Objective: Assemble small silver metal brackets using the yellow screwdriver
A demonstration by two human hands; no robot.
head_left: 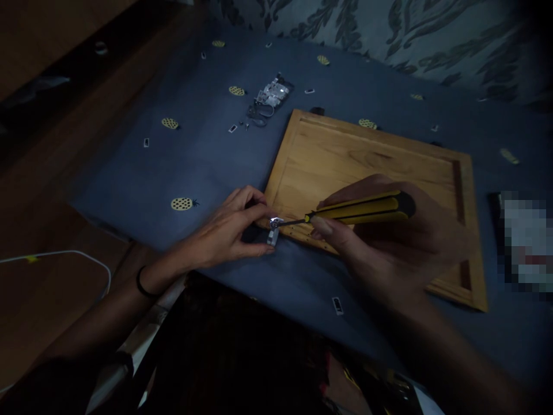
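pinching metal pc (273,235) w/ bent l hand (224,230) by board (332,147) corner. gripping screwdriver (367,208) in r hand (389,253), pointed l.

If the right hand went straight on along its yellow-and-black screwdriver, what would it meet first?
Probably the small silver metal piece held by the left hand; the screwdriver seems to touch it with its tip, though depth is unclear.
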